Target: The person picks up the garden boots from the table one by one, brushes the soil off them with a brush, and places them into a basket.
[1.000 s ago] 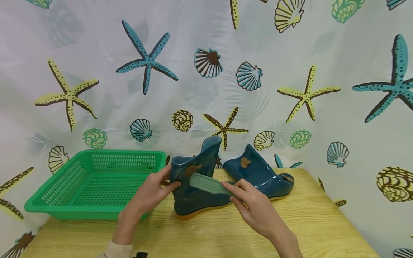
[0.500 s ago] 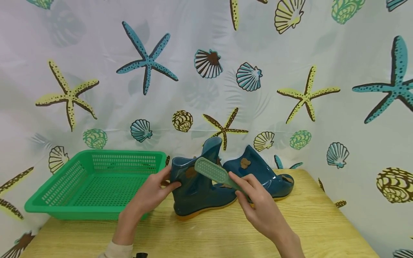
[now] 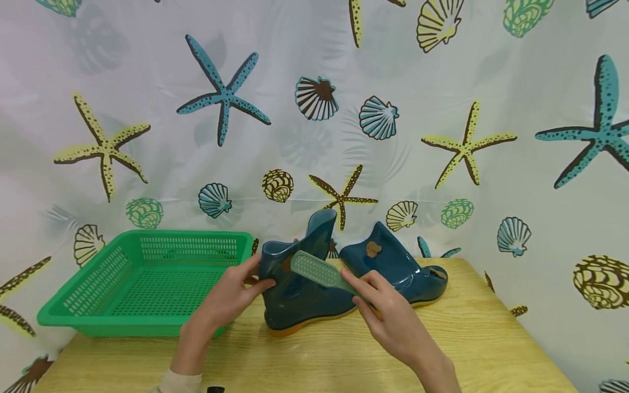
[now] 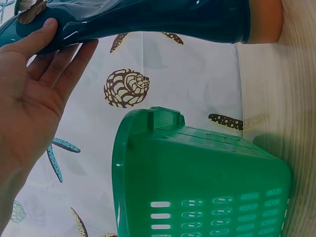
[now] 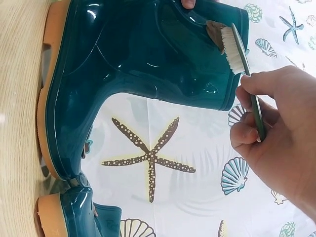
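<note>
A dark teal rubber boot [image 3: 302,297] stands upright on the wooden table [image 3: 314,355], with a brown dirt patch [image 3: 287,264] high on its shaft. My left hand [image 3: 245,283] grips the shaft's left edge, thumb in front and fingers behind. My right hand [image 3: 375,299] holds the handle of a pale green brush [image 3: 318,271]. The brush head lies across the shaft beside the patch. In the right wrist view the bristles [image 5: 228,41] touch the brown patch [image 5: 214,31]. A second teal boot [image 3: 393,266] lies tilted behind, with its own brown patches.
A green perforated plastic basket [image 3: 142,284] stands at the left of the table, close to the boot and my left hand. A curtain with starfish and shells [image 3: 314,109] hangs right behind the table. Bare wood lies in front and to the right.
The brush has swept up the boot's shaft and come back down a little over the brown patch. My left hand and the boot have stayed put.
</note>
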Tool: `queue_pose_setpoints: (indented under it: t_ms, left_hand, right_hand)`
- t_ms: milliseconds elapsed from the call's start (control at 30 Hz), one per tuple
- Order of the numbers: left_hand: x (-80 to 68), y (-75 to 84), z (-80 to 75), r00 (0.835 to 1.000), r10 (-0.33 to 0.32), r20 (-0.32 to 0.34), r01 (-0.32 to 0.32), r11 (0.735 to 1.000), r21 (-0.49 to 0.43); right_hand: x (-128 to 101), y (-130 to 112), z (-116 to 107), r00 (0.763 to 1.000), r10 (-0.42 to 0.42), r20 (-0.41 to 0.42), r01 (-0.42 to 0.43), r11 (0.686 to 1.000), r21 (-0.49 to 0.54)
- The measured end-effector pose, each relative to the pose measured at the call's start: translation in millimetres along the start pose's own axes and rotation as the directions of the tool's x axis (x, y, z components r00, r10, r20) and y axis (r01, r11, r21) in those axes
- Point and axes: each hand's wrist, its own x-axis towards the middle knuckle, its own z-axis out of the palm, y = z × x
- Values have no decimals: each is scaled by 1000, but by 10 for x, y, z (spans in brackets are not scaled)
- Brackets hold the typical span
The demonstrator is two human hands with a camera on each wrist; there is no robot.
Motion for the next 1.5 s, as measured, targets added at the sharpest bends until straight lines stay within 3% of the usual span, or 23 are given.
queue_pose_setpoints:
  t_ms: [333,633,767,1067,1500]
  left_hand:
    - [6,13,-4,1000,-6,5,6,1000,17]
    - [5,27,-7,1000,-28,8,27,1000,11]
    - [1,35,-8,998,-49,28,49,999,6]
    - [-1,49,-6,997,-54,54,55,998,-18]
    - [8,47,-8,999,-32,33,31,999,16]
  right_hand:
    - [-13,8,-22,998,5,57,-3,1000,-25]
    - [3,-24,-68,997,-40,-61,39,999,-16]
    - [9,-42,-65,996,-47,-76,47,999,9]
    - [-17,-24,-30,999,-35,-19,35,999,19]
    - [-22,1,-24,999,-27,39,27,1000,5]
